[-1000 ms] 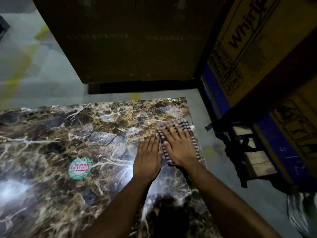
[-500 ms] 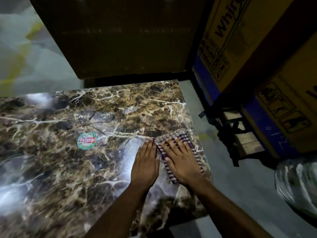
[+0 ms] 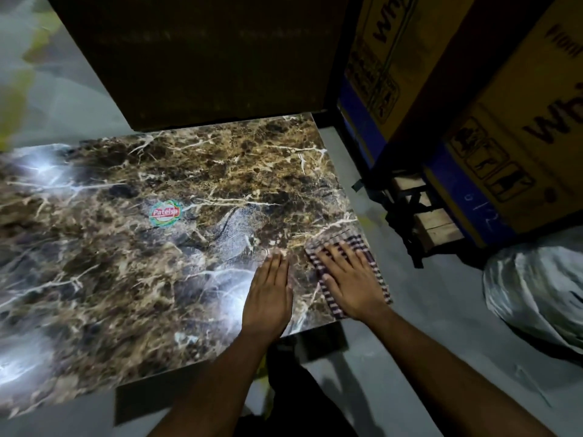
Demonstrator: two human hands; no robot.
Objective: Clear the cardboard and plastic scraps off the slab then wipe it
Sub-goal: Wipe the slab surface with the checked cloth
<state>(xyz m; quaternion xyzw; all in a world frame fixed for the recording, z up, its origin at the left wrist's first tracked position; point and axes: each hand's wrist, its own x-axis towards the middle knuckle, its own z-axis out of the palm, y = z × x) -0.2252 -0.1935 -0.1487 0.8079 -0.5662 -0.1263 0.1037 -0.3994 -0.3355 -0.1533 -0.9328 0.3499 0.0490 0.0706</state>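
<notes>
The slab [image 3: 176, 234] fills most of the view – a glossy dark brown stone surface veined in white and tan, with bright glare patches near its left edge and close to the left hand. It lies flat and low over a grey floor [image 3: 426, 367], its far edge just beside a big dark cardboard box [image 3: 195, 55] that stands behind it. No scraps show on the slab's visible surface. To the right stand two yellow and blue appliance cartons [image 3: 492, 127], closed, printed with handling symbols and partial lettering; what they hold cannot be seen. They sit on a wooden pallet [image 3: 432, 222]. Lower right, on the floor, lies a crumpled mass of clear plastic wrap [image 3: 536, 288], well apart from the slab.

The checked cloth [image 3: 359, 275] – striped in dark red and white – lies flat at the slab's near right corner, close to the right edge. The right hand [image 3: 350, 279] presses on it with fingers straight and spread, palm down. The left hand [image 3: 269, 294] rests flat on the bare stone just beside the cloth, fingers straight and together, gripping nothing. A small round sticker [image 3: 165, 213] with red lettering sits near the middle of the slab, well apart from both hands
</notes>
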